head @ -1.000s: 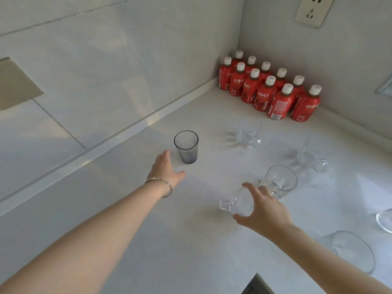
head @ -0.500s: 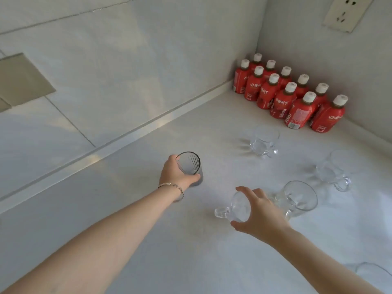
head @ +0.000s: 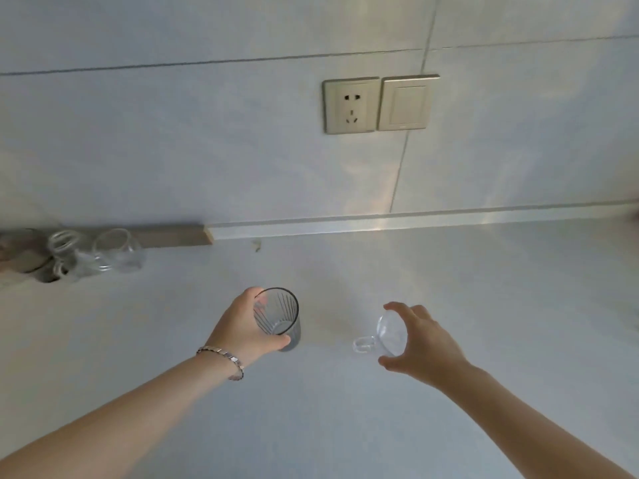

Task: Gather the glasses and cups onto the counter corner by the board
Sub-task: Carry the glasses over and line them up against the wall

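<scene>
My left hand is wrapped around a dark ribbed glass tumbler, held upright just above the white counter. My right hand grips a small clear glass cup by its body, with the cup's handle pointing left. At the far left, beside a grey board against the wall, stand several clear glasses: a round one and a ribbed jar-like one. They partly hide one another.
A socket and a switch are set in the tiled wall above the counter. A white upstand strip runs along the wall's foot. A dark round opening lies under the glasses at the left.
My view has swung left, away from the red bottles and loose cups. Both hands have carried the tumbler and the clear cup leftward along the counter; the board and gathered glasses have come into view.
</scene>
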### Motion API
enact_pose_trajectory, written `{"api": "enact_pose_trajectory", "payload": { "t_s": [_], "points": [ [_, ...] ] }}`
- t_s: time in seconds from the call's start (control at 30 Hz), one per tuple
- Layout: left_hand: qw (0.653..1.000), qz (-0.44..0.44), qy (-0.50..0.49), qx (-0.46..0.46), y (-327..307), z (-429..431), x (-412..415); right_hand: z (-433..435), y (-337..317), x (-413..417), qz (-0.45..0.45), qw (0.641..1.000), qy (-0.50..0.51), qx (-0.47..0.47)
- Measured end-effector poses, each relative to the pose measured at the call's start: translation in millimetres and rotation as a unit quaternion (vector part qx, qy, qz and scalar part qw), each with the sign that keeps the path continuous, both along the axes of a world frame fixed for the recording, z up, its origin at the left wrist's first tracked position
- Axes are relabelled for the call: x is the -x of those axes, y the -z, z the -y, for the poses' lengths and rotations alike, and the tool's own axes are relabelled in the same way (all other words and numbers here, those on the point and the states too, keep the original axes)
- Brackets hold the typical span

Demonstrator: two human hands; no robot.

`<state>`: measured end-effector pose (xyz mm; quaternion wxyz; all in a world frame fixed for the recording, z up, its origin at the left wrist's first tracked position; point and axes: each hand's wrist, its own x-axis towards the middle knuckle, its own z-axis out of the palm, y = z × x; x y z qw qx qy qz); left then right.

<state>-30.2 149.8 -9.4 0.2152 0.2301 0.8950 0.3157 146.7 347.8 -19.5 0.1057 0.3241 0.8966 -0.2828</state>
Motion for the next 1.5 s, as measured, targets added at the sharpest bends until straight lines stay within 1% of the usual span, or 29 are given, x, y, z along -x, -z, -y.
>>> {"api": "enact_pose_trajectory", "payload": {
  "t_s": [0.1,0.27,0.4,0.53,0.7,0.83,0.9,1.0,1.13,1.27,1.33,1.37,1.43,1.5],
  "points": [
    [0.998,-0.02,-0.055,-0.008,4,85,58,64,-2,72,-0.007,0.999,-0.04,0.015],
    [0.997,-0.012,-0.075,-0.013,1,198,145,163,5,176,0.005,0.997,-0.073,0.002],
    [0.996,-0.009,-0.088,-0.005,4,266,200,229,6,245,0.02,0.995,-0.097,0.008],
    [0.995,0.004,-0.103,-0.01,8,314,237,269,12,303,0.048,0.991,-0.125,0.001],
    [0.992,0.023,-0.124,-0.028,15,350,261,276,25,376,0.089,0.977,-0.185,-0.056],
    [0.991,0.038,-0.128,-0.031,22,366,281,267,33,428,0.073,0.974,-0.194,-0.09],
    [0.99,0.038,-0.131,-0.032,26,370,290,264,35,446,0.057,0.977,-0.187,-0.086],
    [0.988,0.041,-0.141,-0.036,33,374,300,268,38,462,0.039,0.994,-0.105,-0.022],
    [0.987,0.045,-0.148,-0.036,39,378,310,280,54,473,0.008,1.0,0.026,-0.013],
    [0.987,0.044,-0.151,-0.039,43,382,315,288,62,481,-0.025,0.997,0.063,-0.035],
    [0.986,0.048,-0.152,-0.039,44,383,317,289,62,484,-0.012,0.996,0.077,-0.034],
    [0.986,0.049,-0.153,-0.038,45,384,318,291,61,486,0.003,0.996,0.079,-0.046],
    [0.986,0.051,-0.154,-0.035,47,387,320,297,54,492,0.016,0.991,0.046,-0.122],
    [0.986,0.05,-0.156,-0.033,47,389,321,310,45,501,-0.009,0.979,-0.052,-0.195]
  ]
}}
